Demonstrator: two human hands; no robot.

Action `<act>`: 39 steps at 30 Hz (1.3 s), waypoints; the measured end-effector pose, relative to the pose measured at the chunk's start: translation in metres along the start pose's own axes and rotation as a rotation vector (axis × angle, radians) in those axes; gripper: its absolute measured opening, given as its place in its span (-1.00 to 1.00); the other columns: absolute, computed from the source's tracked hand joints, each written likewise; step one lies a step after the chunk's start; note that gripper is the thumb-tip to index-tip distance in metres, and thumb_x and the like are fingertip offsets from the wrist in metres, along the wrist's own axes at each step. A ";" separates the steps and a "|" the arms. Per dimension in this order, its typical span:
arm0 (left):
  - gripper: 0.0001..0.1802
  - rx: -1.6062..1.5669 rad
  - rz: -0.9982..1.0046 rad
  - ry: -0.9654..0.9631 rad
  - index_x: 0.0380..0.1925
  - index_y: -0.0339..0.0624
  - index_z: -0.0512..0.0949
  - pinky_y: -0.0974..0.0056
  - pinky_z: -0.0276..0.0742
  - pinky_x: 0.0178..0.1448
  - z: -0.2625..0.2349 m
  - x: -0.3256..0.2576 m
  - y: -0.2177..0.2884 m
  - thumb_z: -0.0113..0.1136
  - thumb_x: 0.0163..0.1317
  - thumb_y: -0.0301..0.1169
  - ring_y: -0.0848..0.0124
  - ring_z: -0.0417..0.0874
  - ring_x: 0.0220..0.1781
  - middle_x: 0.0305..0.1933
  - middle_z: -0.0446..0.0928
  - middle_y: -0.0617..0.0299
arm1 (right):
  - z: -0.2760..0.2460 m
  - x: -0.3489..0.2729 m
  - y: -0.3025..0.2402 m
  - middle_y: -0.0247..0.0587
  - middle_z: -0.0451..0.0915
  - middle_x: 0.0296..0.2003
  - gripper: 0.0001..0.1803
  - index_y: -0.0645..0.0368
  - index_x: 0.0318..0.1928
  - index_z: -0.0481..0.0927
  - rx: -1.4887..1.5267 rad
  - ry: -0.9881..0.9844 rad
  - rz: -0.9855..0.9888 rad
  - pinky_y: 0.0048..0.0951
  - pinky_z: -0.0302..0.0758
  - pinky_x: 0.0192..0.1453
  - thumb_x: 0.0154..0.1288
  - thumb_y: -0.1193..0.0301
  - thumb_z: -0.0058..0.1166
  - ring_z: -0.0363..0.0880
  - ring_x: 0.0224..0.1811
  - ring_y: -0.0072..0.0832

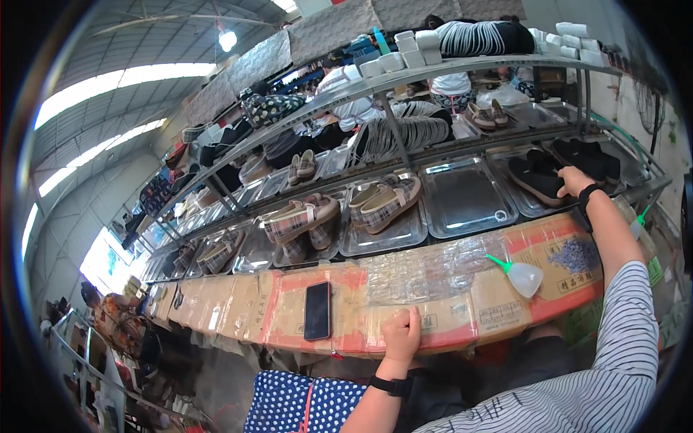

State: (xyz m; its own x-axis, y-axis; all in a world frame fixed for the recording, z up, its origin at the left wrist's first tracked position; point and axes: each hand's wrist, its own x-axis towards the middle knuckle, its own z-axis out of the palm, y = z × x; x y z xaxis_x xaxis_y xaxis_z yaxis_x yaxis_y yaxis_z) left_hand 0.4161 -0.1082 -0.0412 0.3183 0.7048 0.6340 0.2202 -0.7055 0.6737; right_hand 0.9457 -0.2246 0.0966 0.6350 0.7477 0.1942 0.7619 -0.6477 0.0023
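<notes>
My left hand [401,333] rests with curled fingers on the front edge of a cardboard-covered bench [274,307], holding nothing. My right hand [574,180] reaches far right over a metal tray [521,204] and touches a black shoe [538,180] lying in it; whether the fingers grip the shoe is hidden. A black band sits on each wrist. A striped sleeve covers my right arm.
A black phone [317,310] lies on the bench left of my left hand. A small plastic bottle with a green nozzle [521,276] lies to the right. Plaid shoes [390,200] fill trays on a long metal rack; one tray [465,195] is bare. White boxes [404,52] top the rack.
</notes>
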 end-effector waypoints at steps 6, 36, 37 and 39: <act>-0.58 0.000 0.034 0.006 -0.73 -0.30 0.35 0.15 0.22 -0.52 0.003 0.000 -0.006 0.10 0.33 -0.41 0.15 0.35 -0.68 -0.69 0.33 -0.05 | -0.050 -0.045 -0.110 0.09 0.61 -0.37 -0.50 0.31 -0.42 0.61 0.346 0.389 -0.385 -0.12 0.50 -0.14 -0.13 0.08 0.42 0.59 -0.25 0.03; -0.55 0.403 -0.065 -0.533 -0.51 -0.34 0.66 -0.03 0.59 -0.22 -0.001 0.035 0.045 0.16 0.25 -0.11 -0.14 0.66 -0.35 -0.48 0.59 -0.22 | -0.026 -0.313 -0.264 -0.21 0.61 -0.37 -0.83 0.11 -0.23 0.63 0.800 0.053 -1.017 -0.35 0.59 -0.37 0.20 0.34 0.22 0.64 -0.40 -0.27; -0.62 0.357 -0.075 -0.523 -0.48 -0.36 0.65 -0.02 0.58 -0.22 -0.006 0.027 0.041 0.15 0.26 -0.20 -0.15 0.65 -0.35 -0.47 0.58 -0.23 | -0.030 -0.311 -0.257 -0.23 0.64 -0.30 -0.87 0.11 -0.24 0.63 0.930 0.077 -0.954 -0.35 0.60 -0.33 0.17 0.43 0.23 0.65 -0.34 -0.25; -0.67 0.299 -0.104 -0.479 -0.50 -0.37 0.63 0.01 0.58 -0.24 -0.027 0.021 0.063 0.15 0.25 -0.28 -0.13 0.65 -0.36 -0.47 0.58 -0.22 | -0.030 -0.297 -0.241 -0.15 0.63 -0.34 -0.87 0.17 -0.28 0.61 1.039 0.372 -0.763 -0.35 0.57 -0.30 0.13 0.57 0.22 0.64 -0.33 -0.21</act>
State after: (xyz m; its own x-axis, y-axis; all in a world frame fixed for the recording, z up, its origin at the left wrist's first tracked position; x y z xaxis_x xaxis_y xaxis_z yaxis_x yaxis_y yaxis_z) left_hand 0.4121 -0.1358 0.0247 0.6480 0.7084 0.2798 0.5022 -0.6736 0.5423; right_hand 0.5693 -0.2950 0.0679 0.0656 0.6779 0.7322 0.7563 0.4449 -0.4797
